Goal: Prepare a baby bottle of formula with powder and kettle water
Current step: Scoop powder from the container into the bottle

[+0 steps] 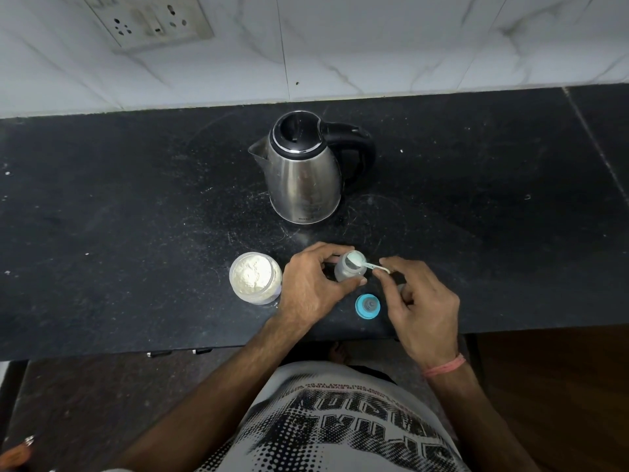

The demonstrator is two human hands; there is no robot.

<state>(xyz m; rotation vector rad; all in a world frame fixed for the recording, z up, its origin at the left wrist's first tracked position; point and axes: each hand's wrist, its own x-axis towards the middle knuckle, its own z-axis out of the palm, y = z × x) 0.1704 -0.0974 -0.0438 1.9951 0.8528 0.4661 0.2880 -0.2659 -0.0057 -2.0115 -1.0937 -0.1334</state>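
A small clear baby bottle (347, 272) stands open on the black counter (136, 233). My left hand (311, 284) grips it, fingers and thumb round its sides. My right hand (420, 301) pinches the handle of a small white scoop (369, 266), whose bowl sits over the bottle's mouth with powder in it. An open jar of white powder (255, 276) stands just left of my left hand. The blue nipple cap (368, 305) lies on the counter between my hands. A steel kettle (303, 175) with a black handle stands behind, lid closed.
A white marble-patterned wall with a socket plate (149, 20) rises behind the counter. The counter's front edge runs just below my hands. Powder specks dot the counter around the kettle.
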